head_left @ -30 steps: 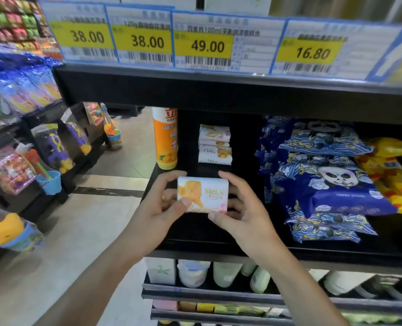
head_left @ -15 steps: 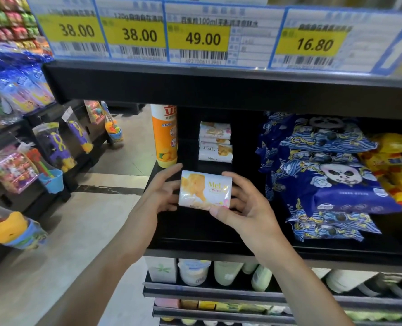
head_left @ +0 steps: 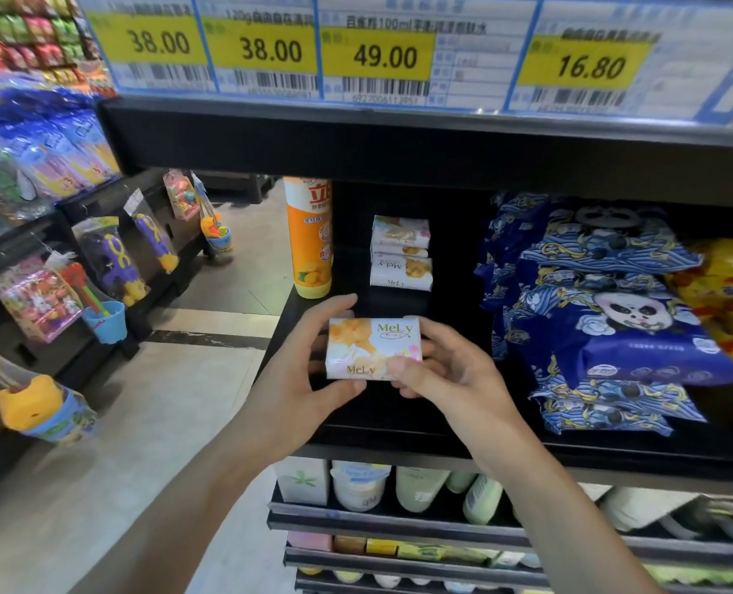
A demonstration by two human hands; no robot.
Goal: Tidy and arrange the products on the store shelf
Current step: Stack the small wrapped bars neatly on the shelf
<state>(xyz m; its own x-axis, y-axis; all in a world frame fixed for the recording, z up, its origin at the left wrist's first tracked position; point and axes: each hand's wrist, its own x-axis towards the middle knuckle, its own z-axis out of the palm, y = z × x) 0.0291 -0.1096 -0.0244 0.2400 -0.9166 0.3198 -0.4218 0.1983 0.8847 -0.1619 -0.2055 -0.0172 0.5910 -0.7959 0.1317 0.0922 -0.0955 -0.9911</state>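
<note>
A small white-and-orange soap pack (head_left: 373,348) marked "MeLy" is held in both hands just above the front part of a black store shelf (head_left: 399,426), its printed face tipped up toward the camera. The left hand (head_left: 296,379) grips its left end, thumb under the lower edge and fingers (head_left: 334,304) curled round the back; the right hand (head_left: 454,379) pinches the right end, thumb pressed on the lower corner. Further back on the same shelf, well apart from the held pack, stands a short stack of matching soap packs (head_left: 401,252), one printed upside down, with a tall orange bottle (head_left: 309,237) just to their left. Blue panda-printed bags (head_left: 613,310) lie heaped and askew to the right, yellow bags (head_left: 724,293) beside them. The tidying looks to be at an early stage: this pack is not yet set down, and the heaps appear unsorted.
</note>
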